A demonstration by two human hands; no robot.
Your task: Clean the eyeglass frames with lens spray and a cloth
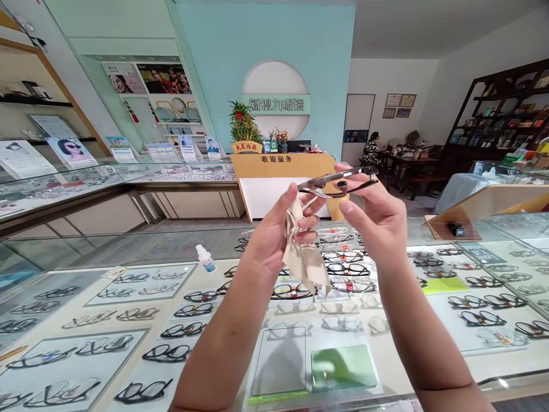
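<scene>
A pair of dark-framed eyeglasses [321, 182] is held up above the glass display counter, between my two hands. My left hand [272, 237] pinches one end of the eyeglasses, and a beige cleaning cloth [306, 263] is tucked in its fingers and hangs down below. At the other end, the fingers of my right hand [384, 220] rest behind and against the frame, with the thumb bent in just under it. Parts of the fingers are hidden by the eyeglasses and the cloth.
Many eyeglasses lie in rows inside the glass counter [240, 312]. A small white spray bottle [206, 258] stands on the glass to the left. A small black object [456, 229] is at the right. Beyond are a cashier desk [242, 177] and a seated person [371, 150].
</scene>
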